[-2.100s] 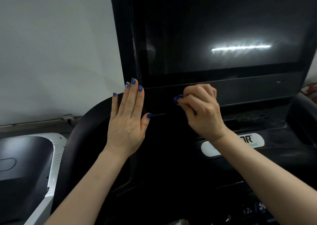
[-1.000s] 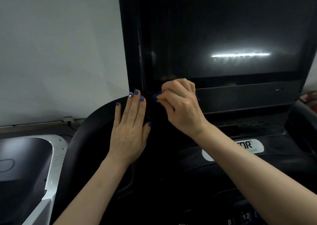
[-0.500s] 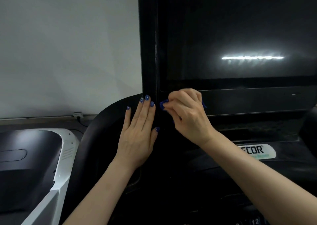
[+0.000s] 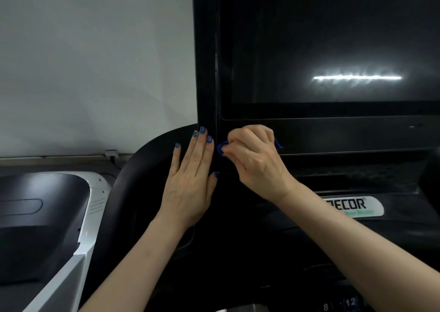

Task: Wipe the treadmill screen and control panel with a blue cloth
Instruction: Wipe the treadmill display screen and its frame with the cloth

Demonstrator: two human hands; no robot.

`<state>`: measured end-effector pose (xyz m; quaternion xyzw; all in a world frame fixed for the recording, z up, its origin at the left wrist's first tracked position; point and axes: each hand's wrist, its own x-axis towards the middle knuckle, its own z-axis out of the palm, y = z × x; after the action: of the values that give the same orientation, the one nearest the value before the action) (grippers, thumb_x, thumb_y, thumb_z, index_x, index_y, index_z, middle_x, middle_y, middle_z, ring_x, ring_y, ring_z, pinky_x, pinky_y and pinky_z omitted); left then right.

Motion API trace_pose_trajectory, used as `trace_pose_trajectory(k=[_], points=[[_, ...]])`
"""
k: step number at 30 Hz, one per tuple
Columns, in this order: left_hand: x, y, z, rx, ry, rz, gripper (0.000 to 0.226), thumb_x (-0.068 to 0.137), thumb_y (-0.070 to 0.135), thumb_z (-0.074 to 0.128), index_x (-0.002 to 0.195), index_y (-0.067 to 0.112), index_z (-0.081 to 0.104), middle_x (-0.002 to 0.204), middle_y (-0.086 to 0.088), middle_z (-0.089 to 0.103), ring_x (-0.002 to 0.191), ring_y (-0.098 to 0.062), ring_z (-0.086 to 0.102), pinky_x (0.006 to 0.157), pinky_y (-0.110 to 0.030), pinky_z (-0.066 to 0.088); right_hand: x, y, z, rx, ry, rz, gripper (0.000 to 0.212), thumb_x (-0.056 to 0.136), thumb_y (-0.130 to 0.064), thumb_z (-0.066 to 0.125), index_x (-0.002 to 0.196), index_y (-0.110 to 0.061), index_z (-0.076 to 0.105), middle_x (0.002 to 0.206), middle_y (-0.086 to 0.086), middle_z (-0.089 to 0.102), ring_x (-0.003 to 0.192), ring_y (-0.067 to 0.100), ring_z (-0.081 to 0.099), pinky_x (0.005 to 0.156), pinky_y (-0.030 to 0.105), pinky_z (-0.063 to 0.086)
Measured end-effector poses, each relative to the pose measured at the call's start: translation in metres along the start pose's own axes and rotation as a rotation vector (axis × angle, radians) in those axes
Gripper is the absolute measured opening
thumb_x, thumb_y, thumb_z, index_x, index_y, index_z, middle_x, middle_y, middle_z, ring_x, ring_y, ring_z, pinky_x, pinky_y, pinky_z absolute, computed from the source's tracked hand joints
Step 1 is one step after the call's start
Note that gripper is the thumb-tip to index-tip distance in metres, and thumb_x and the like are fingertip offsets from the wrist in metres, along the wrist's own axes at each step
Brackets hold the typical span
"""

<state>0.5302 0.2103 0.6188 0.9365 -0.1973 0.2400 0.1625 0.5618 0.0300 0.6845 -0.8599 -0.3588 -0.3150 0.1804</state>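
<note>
The treadmill's dark screen (image 4: 333, 50) fills the upper right, with a black frame and a black strip (image 4: 345, 135) under it. My right hand (image 4: 254, 162) is bunched around a small blue cloth (image 4: 222, 148), pressed against the lower left corner of that strip. Only bits of cloth show at each side of the fist. My left hand (image 4: 192, 181) lies flat, fingers together and pointing up, on the black housing beside the screen's left frame. The control panel (image 4: 350, 302) with numbered keys shows at the bottom edge.
A white wall (image 4: 95, 62) stands behind on the left. A neighbouring white and black machine (image 4: 47, 216) sits at lower left. A white brand label (image 4: 352, 206) is on the console below the screen. A light strip reflects in the screen.
My right hand with the cloth has slid left along the strip under the screen to its left corner, close to my left hand. The view has shifted left.
</note>
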Motion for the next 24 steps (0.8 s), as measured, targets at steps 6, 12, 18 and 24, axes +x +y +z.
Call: trace_pose_trajectory(k=[6,12,18,24], points=[[0.001,0.002,-0.002,0.051,-0.01,0.006,0.065,0.104,0.03,0.033,0.156,0.003,0.006,0.166,-0.013,0.006,0.155,-0.024,0.007,0.126,-0.048,0.006,-0.03,0.028,-0.024,0.015,-0.065,-0.002,0.013,0.095,-0.013,0.062,0.086,-0.009,0.071,0.1,0.006,0.065,0.097,0.02,0.055,0.097,0.025,0.029],[-0.004,0.001,-0.003,0.043,0.006,-0.027,0.065,0.103,0.031,0.036,0.156,0.004,0.009,0.166,-0.013,0.008,0.155,-0.024,0.009,0.125,-0.051,0.008,-0.037,0.036,-0.038,0.0,-0.094,-0.096,0.011,0.093,-0.007,0.066,0.084,-0.006,0.072,0.096,0.01,0.065,0.095,0.021,0.054,0.095,0.025,0.031],[-0.007,-0.005,-0.005,0.047,-0.021,-0.031,0.063,0.104,0.03,0.034,0.157,0.006,0.009,0.166,-0.012,0.01,0.155,-0.023,0.008,0.124,-0.053,0.008,-0.032,0.02,-0.01,-0.051,-0.067,-0.179,0.015,0.095,-0.008,0.062,0.085,-0.009,0.072,0.102,0.005,0.063,0.099,0.018,0.053,0.097,0.03,0.034],[-0.018,-0.01,-0.008,0.042,-0.053,-0.062,0.061,0.101,0.024,0.034,0.156,0.004,0.018,0.165,-0.014,0.014,0.153,-0.028,0.016,0.124,-0.052,0.006,0.005,-0.011,0.009,-0.077,-0.062,-0.217,0.008,0.088,-0.002,0.07,0.085,-0.009,0.072,0.096,0.006,0.067,0.098,0.019,0.054,0.096,0.031,0.036]])
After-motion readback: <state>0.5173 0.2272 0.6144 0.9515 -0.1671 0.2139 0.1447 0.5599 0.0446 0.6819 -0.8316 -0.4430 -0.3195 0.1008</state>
